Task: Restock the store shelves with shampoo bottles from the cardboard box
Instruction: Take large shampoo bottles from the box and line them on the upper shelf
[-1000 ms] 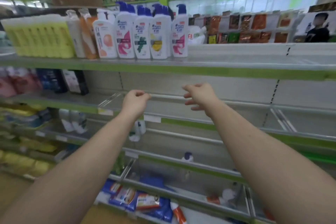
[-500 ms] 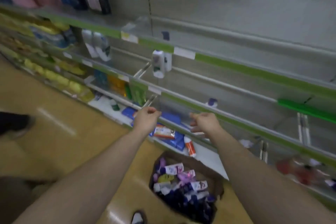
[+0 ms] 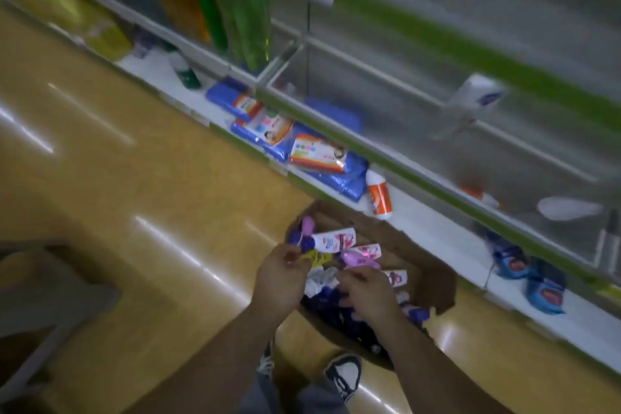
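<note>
The left hand (image 3: 279, 279) hangs over the near-left side of the cardboard box (image 3: 437, 282), its fingers curled toward a yellow item (image 3: 319, 258) at their tips. Blur hides whether they pinch it. Just beyond lies a white shampoo bottle (image 3: 332, 240), its long axis running left to right, nearer this hand. The right hand (image 3: 366, 292) is over the middle of the heap with its fingers bent, and I cannot tell whether it grips anything.

An open brown cardboard box (image 3: 433, 282) is seen standing on the floor just beside the lowest store shelf (image 3: 447, 239), filled with jumbled shampoo bottles (image 3: 332, 240), white with pink labels, pink, and dark blue, mostly lying flat.
</note>
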The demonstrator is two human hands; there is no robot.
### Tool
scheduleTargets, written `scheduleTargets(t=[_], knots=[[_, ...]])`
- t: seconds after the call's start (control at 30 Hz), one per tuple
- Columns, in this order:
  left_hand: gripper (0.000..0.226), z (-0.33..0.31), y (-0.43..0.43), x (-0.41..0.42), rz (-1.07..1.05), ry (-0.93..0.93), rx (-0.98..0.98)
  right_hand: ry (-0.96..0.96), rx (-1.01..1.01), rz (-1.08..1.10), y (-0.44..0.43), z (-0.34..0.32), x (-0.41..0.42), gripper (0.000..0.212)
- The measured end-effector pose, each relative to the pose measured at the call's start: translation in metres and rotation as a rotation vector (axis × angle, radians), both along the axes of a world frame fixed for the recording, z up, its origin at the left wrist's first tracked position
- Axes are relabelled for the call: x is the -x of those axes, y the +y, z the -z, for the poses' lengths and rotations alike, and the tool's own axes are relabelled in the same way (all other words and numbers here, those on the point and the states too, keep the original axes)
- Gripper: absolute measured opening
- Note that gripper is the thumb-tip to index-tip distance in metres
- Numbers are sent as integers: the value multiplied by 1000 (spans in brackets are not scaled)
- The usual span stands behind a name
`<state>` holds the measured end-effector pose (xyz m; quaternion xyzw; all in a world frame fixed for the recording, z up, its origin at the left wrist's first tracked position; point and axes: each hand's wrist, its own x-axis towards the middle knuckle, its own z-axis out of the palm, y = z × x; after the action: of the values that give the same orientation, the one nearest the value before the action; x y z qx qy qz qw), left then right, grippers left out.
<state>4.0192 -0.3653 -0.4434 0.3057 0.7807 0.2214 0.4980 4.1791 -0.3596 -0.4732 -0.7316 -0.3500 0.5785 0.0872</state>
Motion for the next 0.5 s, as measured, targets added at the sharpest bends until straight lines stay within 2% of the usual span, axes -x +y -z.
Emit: scheduleTargets(t=[0.23,0.33,0.5], knots=[[11,185,4,4,87,15,88,-61,148,-91,-2,195,26,24],[28,241,1,9,109,-10,124,-86,98,-144,6,265,37,15],[31,287,-2,24,121,-49,111,-184,-19,-194,39,328,58,47]])
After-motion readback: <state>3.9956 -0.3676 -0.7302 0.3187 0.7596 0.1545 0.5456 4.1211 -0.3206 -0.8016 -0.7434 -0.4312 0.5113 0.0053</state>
